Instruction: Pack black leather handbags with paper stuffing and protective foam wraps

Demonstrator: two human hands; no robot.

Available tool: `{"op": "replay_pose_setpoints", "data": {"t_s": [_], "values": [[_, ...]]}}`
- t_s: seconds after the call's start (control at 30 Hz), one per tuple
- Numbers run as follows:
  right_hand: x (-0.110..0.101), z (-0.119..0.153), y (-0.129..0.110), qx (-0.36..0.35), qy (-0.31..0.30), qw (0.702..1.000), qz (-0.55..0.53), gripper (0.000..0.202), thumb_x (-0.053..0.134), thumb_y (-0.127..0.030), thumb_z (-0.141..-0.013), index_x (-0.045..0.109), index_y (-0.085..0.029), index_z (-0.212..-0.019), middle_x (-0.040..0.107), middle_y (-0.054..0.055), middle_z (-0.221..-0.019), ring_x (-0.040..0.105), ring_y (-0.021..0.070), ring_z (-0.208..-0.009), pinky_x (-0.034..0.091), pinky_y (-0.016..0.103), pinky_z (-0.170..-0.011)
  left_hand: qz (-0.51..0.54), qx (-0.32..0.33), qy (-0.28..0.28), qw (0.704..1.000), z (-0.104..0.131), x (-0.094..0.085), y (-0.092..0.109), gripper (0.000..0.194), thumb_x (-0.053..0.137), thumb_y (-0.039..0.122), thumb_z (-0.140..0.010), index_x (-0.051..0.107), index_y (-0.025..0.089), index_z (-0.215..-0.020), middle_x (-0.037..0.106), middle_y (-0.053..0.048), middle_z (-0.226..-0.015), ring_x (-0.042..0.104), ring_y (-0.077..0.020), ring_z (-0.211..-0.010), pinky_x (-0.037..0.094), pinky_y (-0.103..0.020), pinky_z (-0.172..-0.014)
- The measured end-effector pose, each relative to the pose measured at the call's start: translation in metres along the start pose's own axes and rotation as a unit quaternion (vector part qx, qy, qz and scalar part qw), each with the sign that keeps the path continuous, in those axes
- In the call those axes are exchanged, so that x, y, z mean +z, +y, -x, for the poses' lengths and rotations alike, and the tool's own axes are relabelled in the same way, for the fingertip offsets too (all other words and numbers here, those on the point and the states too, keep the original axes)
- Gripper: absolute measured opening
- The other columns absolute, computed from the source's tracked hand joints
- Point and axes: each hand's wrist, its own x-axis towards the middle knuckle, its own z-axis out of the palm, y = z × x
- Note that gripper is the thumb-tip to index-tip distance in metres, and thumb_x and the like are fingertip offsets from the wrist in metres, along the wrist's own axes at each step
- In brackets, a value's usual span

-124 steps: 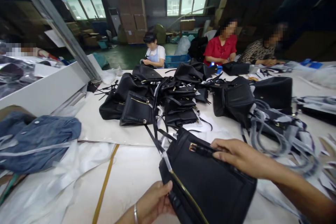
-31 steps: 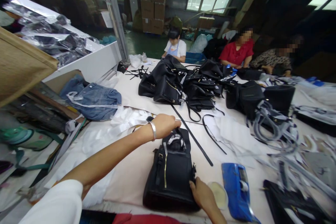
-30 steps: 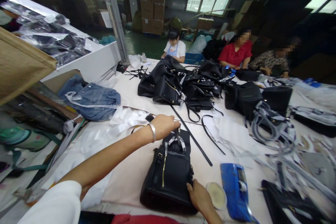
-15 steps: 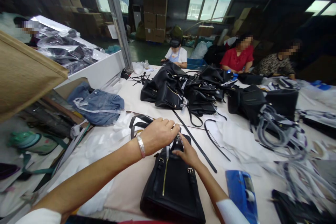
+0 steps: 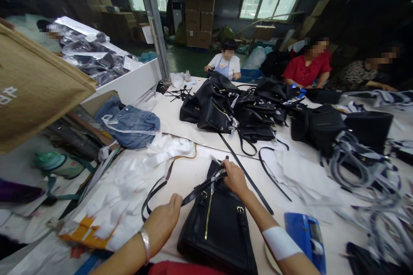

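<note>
A black bag (image 5: pixel 222 232) with a gold zipper and two side buckles lies on the table in front of me. My right hand (image 5: pixel 235 176) is closed at the bag's top, gripping the black strap there. To the left of the bag, my left hand (image 5: pixel 164 223) is closed on the same black strap (image 5: pixel 196 190), which stretches between the two hands. Beyond my left hand the strap loops out over the white sheets (image 5: pixel 129 180). The fingertips of my left hand are partly hidden.
Black bags (image 5: pixel 238 111) are heaped across the table's middle. A blue tool (image 5: pixel 305 240) lies at the right, near coiled grey tubing (image 5: pixel 351 167). Folded denim (image 5: pixel 129 124) is at the left. People sit along the far side.
My left hand has moved down and left from the bag's top, drawing the strap out. My right hand now pinches the strap at the top. The view has shifted slightly.
</note>
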Motion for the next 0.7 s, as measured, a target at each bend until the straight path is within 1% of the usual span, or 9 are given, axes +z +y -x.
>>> {"op": "replay_pose_setpoints", "data": {"t_s": [0.1,0.2,0.27,0.33,0.43,0.5,0.53,0.6,0.7], "values": [[0.013,0.004,-0.008,-0.061,-0.004,0.998,-0.001,0.059,0.042,0.001,-0.068,0.048,-0.021,-0.122,0.06,0.007,-0.109,0.05,0.0209,-0.1,0.035,0.029,-0.085,0.1,-0.057,-0.038,0.993,0.007,0.055,-0.015,0.034,0.032,-0.005,-0.073,0.042,0.015,-0.1,0.059,-0.011,-0.088,0.062,-0.0231,-0.077,0.041,-0.033,-0.066],[0.02,0.006,-0.013,-0.091,-0.019,0.996,-0.017,0.062,0.041,0.003,-0.064,0.051,-0.023,-0.119,0.058,0.005,-0.115,0.048,0.0206,-0.106,0.036,0.03,-0.088,0.232,-0.062,-0.068,0.968,0.011,0.072,-0.024,0.028,0.044,0.002,-0.071,0.04,0.02,-0.092,0.056,-0.001,-0.072,0.059,-0.0186,-0.07,0.039,-0.029,-0.064],[0.021,0.008,-0.017,-0.083,-0.013,0.996,-0.033,0.057,0.04,0.003,-0.063,0.053,-0.022,-0.113,0.058,0.005,-0.112,0.048,0.0201,-0.105,0.037,0.03,-0.088,0.33,-0.029,-0.113,0.937,0.008,0.065,-0.028,0.022,0.052,0.012,-0.072,0.041,0.021,-0.089,0.05,0.006,-0.062,0.053,-0.0149,-0.06,0.038,-0.026,-0.058],[0.019,0.01,-0.022,-0.08,-0.002,0.996,-0.05,0.054,0.04,0.002,-0.064,0.053,-0.021,-0.111,0.059,0.005,-0.109,0.049,0.0195,-0.103,0.038,0.03,-0.089,0.434,0.013,-0.123,0.892,-0.006,0.049,-0.03,0.015,0.056,0.028,-0.077,0.045,0.02,-0.084,0.051,0.006,-0.062,0.052,-0.0129,-0.059,0.039,-0.024,-0.058],[0.013,0.013,-0.037,-0.106,0.01,0.991,-0.075,0.051,0.039,0.001,-0.065,0.052,-0.021,-0.109,0.059,0.005,-0.109,0.049,0.0198,-0.105,0.038,0.032,-0.09,0.6,0.043,-0.053,0.797,-0.042,0.021,-0.029,0.03,0.047,0.047,-0.084,0.051,0.017,-0.088,0.062,-0.005,-0.092,0.059,-0.0138,-0.078,0.044,-0.027,-0.072],[0.008,0.014,-0.049,-0.13,0.016,0.987,-0.09,0.051,0.038,0.001,-0.066,0.052,-0.021,-0.11,0.058,0.006,-0.111,0.048,0.0202,-0.107,0.037,0.032,-0.092,0.681,0.046,-0.047,0.729,-0.07,0.006,-0.024,0.04,0.045,0.053,-0.084,0.052,0.016,-0.099,0.061,-0.009,-0.106,0.061,-0.0152,-0.087,0.046,-0.03,-0.077],[0.005,0.013,-0.054,-0.141,0.019,0.986,-0.093,0.051,0.038,0.0,-0.066,0.051,-0.021,-0.111,0.057,0.007,-0.112,0.048,0.0203,-0.107,0.037,0.032,-0.092,0.701,0.061,-0.069,0.707,-0.082,0.0,-0.02,0.044,0.046,0.055,-0.083,0.053,0.015,-0.101,0.062,-0.01,-0.105,0.062,-0.0158,-0.087,0.046,-0.031,-0.079],[0.0,0.011,-0.061,-0.153,0.024,0.984,-0.086,0.049,0.039,-0.002,-0.069,0.05,-0.02,-0.113,0.057,0.007,-0.114,0.048,0.0204,-0.108,0.037,0.032,-0.092,0.717,0.107,-0.154,0.672,-0.1,-0.01,-0.013,0.05,0.048,0.058,-0.08,0.057,0.012,-0.099,0.067,-0.011,-0.09,0.064,-0.0173,-0.08,0.046,-0.033,-0.078],[-0.006,0.008,-0.058,-0.148,0.018,0.988,-0.046,0.045,0.041,-0.003,-0.074,0.051,-0.02,-0.114,0.057,0.007,-0.116,0.048,0.0209,-0.108,0.036,0.032,-0.091,0.72,0.156,-0.243,0.631,-0.107,-0.014,-0.007,0.049,0.057,0.054,-0.076,0.06,0.01,-0.096,0.067,-0.009,-0.07,0.065,-0.0187,-0.067,0.047,-0.032,-0.071]]}}
